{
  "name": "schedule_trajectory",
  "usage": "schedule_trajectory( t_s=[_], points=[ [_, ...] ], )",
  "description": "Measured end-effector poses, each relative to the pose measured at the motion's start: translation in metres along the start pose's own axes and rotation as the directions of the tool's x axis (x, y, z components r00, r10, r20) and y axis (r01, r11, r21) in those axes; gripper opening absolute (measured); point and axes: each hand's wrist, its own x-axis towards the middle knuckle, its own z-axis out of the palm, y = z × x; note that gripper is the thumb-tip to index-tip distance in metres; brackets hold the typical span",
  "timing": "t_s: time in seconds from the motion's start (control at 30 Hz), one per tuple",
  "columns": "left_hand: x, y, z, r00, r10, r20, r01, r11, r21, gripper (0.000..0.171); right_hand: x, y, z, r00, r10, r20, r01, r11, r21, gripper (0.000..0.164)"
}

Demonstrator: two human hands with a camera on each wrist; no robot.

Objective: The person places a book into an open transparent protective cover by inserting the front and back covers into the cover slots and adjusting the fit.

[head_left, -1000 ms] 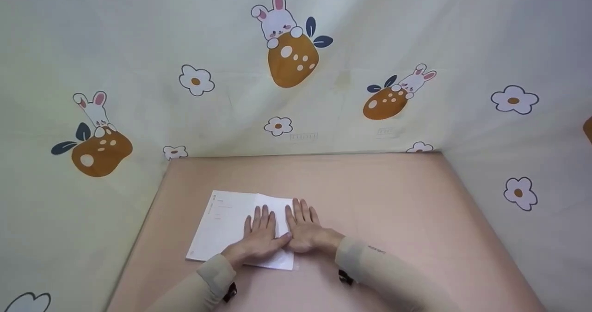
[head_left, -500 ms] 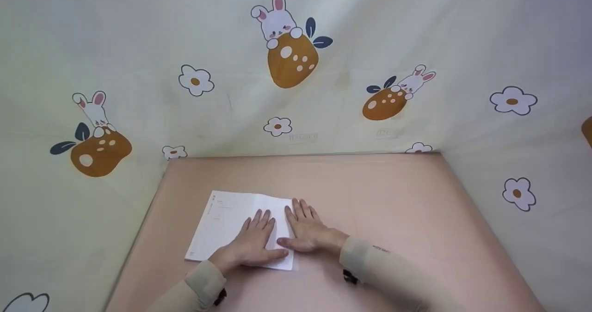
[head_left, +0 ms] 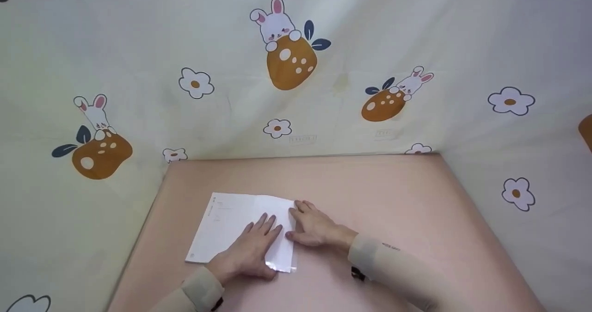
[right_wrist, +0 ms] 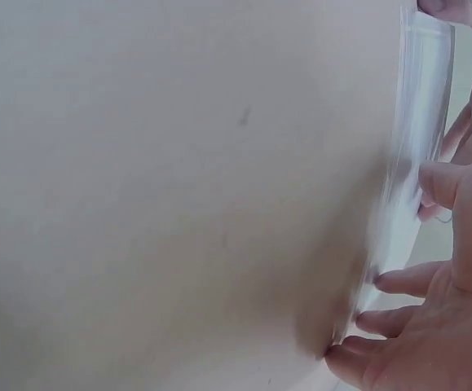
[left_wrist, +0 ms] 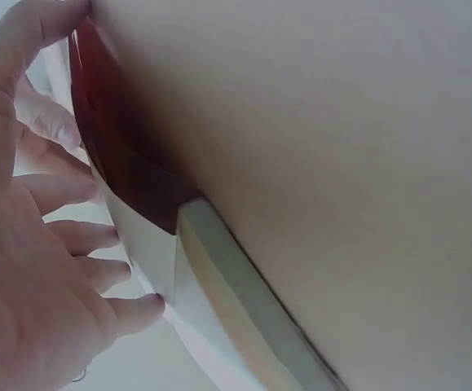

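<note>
A white book [head_left: 231,229] with small print near its left edge lies on the table, left of centre. In the left wrist view its page block [left_wrist: 248,297] shows, and beyond it a raised flap [left_wrist: 134,183] has a dark reddish underside. Clear plastic film [right_wrist: 423,90] runs along the book's right edge. My left hand [head_left: 245,252] rests on the book with fingers spread, its thumb at the near edge. My right hand [head_left: 319,226] touches the right edge with its fingertips, its thumb resting near the film. Neither hand visibly pinches anything.
A pinkish table top [head_left: 393,201] surrounds the book. Pale cloth walls [head_left: 342,113] with rabbit, fruit and flower prints enclose the table at the back and both sides.
My left hand has slid nearer and slightly left, its thumb moving to the near edge. My right hand has shifted right, away from the left hand. The film's near corner shows more.
</note>
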Motion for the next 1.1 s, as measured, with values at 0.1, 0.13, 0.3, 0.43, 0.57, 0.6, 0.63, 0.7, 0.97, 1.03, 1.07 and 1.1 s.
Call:
schedule_trajectory(
  t_s=[0.1, 0.13, 0.3, 0.43, 0.57, 0.6, 0.63, 0.7, 0.97, 1.03, 1.07, 1.1],
  points=[
    [-0.002, 0.002, 0.000, 1.000, 0.018, -0.015, -0.017, 0.999, 0.041, 0.118, -0.002, 0.003, -0.003, 1.000, 0.002, -0.028, -0.002, 1.000, 0.022, 0.079],
    [-0.003, 0.003, 0.001, 0.999, 0.024, -0.022, -0.023, 0.998, 0.053, 0.116, -0.003, 0.005, -0.004, 0.999, 0.004, -0.038, -0.003, 1.000, 0.028, 0.078],
    [-0.008, 0.007, 0.002, 0.995, 0.081, -0.061, -0.075, 0.993, 0.094, 0.108, -0.006, 0.013, -0.011, 0.997, 0.015, -0.077, -0.012, 0.999, 0.042, 0.076],
    [-0.014, 0.009, 0.006, 0.983, 0.143, -0.112, -0.123, 0.977, 0.172, 0.095, -0.009, 0.019, -0.016, 0.994, 0.019, -0.109, -0.015, 0.999, 0.043, 0.073],
    [-0.021, 0.009, 0.013, 0.966, 0.194, -0.172, -0.139, 0.948, 0.287, 0.077, -0.011, 0.024, -0.021, 0.992, 0.041, -0.122, -0.034, 0.998, 0.060, 0.073],
    [-0.022, 0.008, 0.014, 0.961, 0.203, -0.188, -0.139, 0.941, 0.310, 0.073, -0.012, 0.025, -0.022, 0.991, 0.048, -0.127, -0.040, 0.997, 0.063, 0.072],
    [-0.023, 0.008, 0.016, 0.956, 0.212, -0.205, -0.136, 0.933, 0.334, 0.070, -0.012, 0.026, -0.022, 0.990, 0.052, -0.133, -0.044, 0.997, 0.065, 0.071],
    [-0.025, 0.007, 0.018, 0.943, 0.230, -0.240, -0.131, 0.920, 0.369, 0.066, -0.012, 0.028, -0.024, 0.987, 0.058, -0.150, -0.049, 0.997, 0.066, 0.069],
    [-0.025, 0.009, 0.017, 0.880, 0.289, -0.377, -0.089, 0.880, 0.467, 0.057, -0.010, 0.031, -0.024, 0.977, 0.039, -0.208, -0.026, 0.998, 0.065, 0.062],
    [-0.025, 0.010, 0.015, 0.867, 0.279, -0.414, -0.066, 0.886, 0.460, 0.054, -0.010, 0.031, -0.024, 0.977, 0.044, -0.210, -0.028, 0.997, 0.076, 0.061],
    [-0.024, 0.010, 0.014, 0.859, 0.271, -0.434, -0.053, 0.891, 0.451, 0.053, -0.010, 0.030, -0.024, 0.976, 0.046, -0.212, -0.029, 0.996, 0.081, 0.060],
    [-0.024, 0.011, 0.013, 0.853, 0.262, -0.452, -0.042, 0.897, 0.440, 0.052, -0.010, 0.030, -0.024, 0.976, 0.048, -0.213, -0.030, 0.996, 0.086, 0.059]
  ],
)
